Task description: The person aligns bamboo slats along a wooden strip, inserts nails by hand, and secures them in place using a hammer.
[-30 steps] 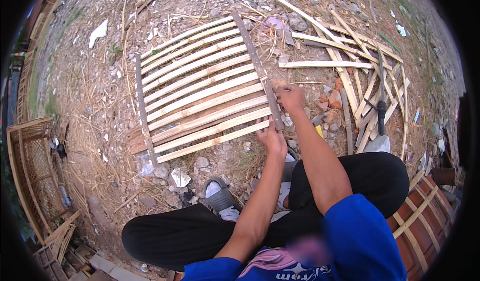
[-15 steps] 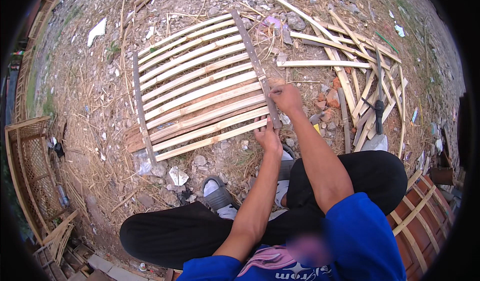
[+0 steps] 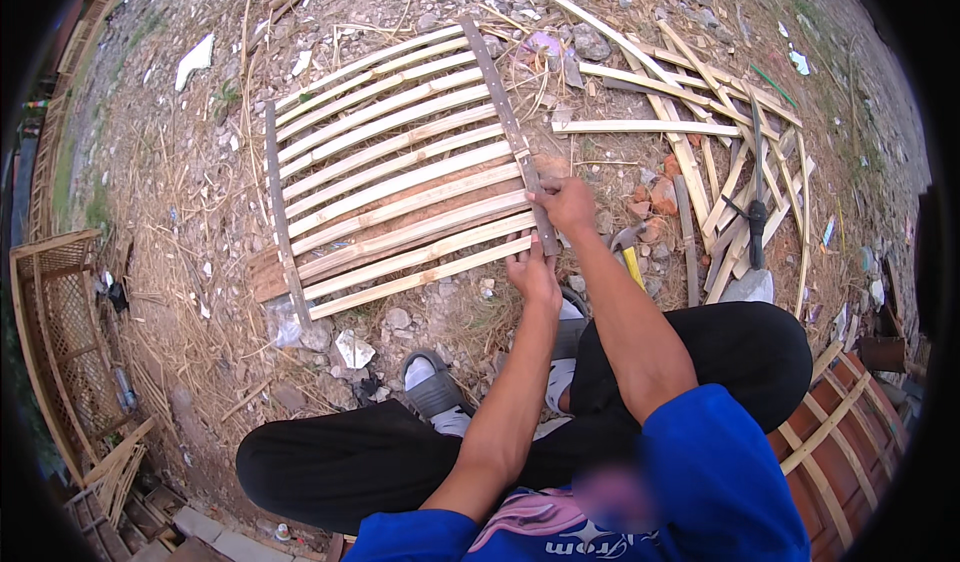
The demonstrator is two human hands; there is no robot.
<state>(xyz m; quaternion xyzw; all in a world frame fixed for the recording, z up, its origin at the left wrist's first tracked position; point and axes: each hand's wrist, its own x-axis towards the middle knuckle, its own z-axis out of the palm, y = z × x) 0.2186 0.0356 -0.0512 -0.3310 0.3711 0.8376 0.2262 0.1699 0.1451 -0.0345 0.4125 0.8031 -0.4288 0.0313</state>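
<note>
Head view: your left hand (image 3: 532,274) and right hand (image 3: 566,205) pinch the slatted panel's (image 3: 390,177) right rail (image 3: 510,132); slats run lower left to upper right.

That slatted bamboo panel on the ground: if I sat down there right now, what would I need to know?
Left hand: resting on the near slat ends of the bamboo panel.
Right hand: pinching the dark crossbar on the right side.
Panel lies flat on stony ground; a second crossbar sits on its left side.
Done: slats laid in a row under both bars.
Left: cannot tell how firmly they are fixed.
Spare strips lie to the right.
</note>
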